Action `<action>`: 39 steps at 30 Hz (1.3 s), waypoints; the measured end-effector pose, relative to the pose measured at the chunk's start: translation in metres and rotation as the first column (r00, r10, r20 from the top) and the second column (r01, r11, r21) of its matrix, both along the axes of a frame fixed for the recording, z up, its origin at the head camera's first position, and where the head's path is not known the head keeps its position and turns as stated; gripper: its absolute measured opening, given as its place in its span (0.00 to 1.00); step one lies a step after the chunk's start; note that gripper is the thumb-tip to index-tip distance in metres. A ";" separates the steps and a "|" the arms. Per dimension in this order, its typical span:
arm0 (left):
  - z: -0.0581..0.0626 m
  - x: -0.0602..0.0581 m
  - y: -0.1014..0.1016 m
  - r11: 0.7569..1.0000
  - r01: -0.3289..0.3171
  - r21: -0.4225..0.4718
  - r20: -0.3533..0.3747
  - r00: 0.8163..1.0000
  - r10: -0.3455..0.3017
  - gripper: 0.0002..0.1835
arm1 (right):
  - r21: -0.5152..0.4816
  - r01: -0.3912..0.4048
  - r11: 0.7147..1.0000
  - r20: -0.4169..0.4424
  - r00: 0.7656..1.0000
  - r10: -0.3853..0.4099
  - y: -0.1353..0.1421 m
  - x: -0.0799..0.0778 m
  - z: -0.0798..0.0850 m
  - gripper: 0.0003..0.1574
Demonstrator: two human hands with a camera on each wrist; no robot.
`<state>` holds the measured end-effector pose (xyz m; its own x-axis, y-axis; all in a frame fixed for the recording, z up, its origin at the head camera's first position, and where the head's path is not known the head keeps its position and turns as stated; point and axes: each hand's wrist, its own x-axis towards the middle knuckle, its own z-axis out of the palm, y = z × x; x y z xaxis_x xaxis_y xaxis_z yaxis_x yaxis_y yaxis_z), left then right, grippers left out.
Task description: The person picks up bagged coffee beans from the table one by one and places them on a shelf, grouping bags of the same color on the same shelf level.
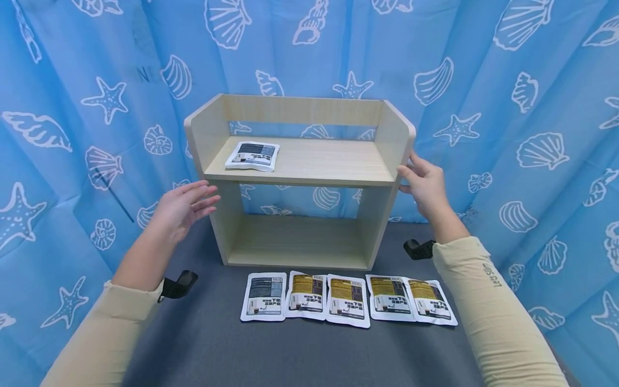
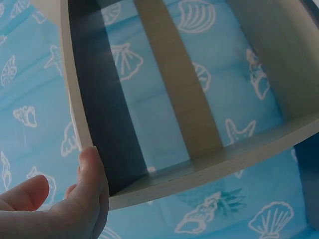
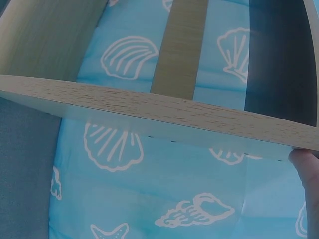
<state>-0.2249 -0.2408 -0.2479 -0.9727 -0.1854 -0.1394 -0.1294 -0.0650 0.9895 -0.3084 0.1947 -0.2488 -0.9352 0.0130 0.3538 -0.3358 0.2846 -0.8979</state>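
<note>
A small light-wood shelf unit (image 1: 300, 183) stands between my two hands. My left hand (image 1: 186, 207) is beside its left panel, fingers loosely extended; in the left wrist view a fingertip (image 2: 88, 155) appears right at the panel's edge. On the other side, my right hand (image 1: 425, 180) touches the right panel (image 1: 397, 140), its thumb at the front edge and the other fingers along the outside. The right wrist view shows only a digit (image 3: 305, 162) of that hand against the board. A white pouch with a dark grey label (image 1: 253, 156) lies on the upper shelf, toward the left.
In front of the unit, a row of flat pouches lies on the dark grey table (image 1: 290, 355): one grey-labelled pouch (image 1: 264, 296) at the left, then several yellow-labelled pouches (image 1: 348, 300). A blue curtain with shell prints (image 1: 483, 107) hangs behind. The lower shelf (image 1: 295, 236) is bare.
</note>
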 end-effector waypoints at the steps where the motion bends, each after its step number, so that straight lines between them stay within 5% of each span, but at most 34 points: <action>1: -0.003 0.001 0.000 1.000 0.007 0.002 0.004 1.000 -0.007 0.31 | -0.001 0.001 1.000 0.001 1.000 -0.001 0.000 0.000 0.000 0.36; 10: -0.025 0.010 -0.003 0.997 0.057 0.046 0.006 0.998 -0.057 0.32 | -0.012 0.014 1.000 0.009 1.000 -0.014 0.000 0.000 0.002 0.36; 26: -0.067 0.023 -0.008 0.993 0.119 0.025 0.010 0.993 -0.120 0.33 | -0.042 0.013 0.999 -0.038 0.999 -0.014 -0.001 -0.005 0.010 0.39; 39: -0.094 0.027 -0.002 0.987 0.157 -0.033 0.046 0.987 -0.156 0.33 | -0.063 0.006 0.998 0.005 1.000 -0.006 -0.003 -0.006 0.019 0.39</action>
<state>-0.1983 -0.2431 -0.3415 -0.9834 -0.0369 -0.1774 -0.1774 -0.0047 0.9841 -0.3141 0.1915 -0.2297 -0.9367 0.0408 0.3477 -0.3299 0.2293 -0.9157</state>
